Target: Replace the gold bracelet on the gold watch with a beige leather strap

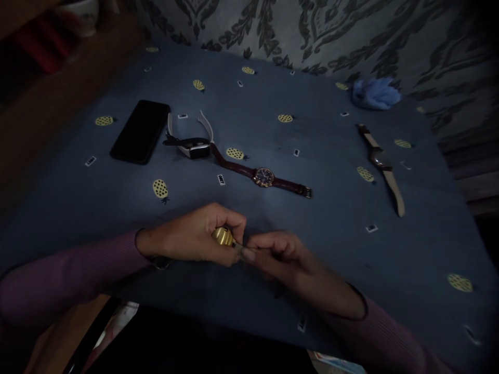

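My left hand (195, 234) is closed around a small gold watch (223, 236); its round, shiny case shows between thumb and forefinger. From the case a thin greyish strap end (238, 249) runs toward my right hand (286, 259), whose thumb and fingers pinch it. Both hands meet near the front of the table, and the fingertips hide most of the strap. Beyond them lies a watch with a dark dial and brown leather strap (264, 177), stretched out face up.
On the blue pineapple-print tablecloth (265, 130) rest a black phone (140, 131), a smartwatch with a pale band (199, 151) and a beige-strapped watch (378, 158). Crumpled blue cloth (376, 94) sits by the patterned wall. A wooden shelf (74, 93) borders the left side.
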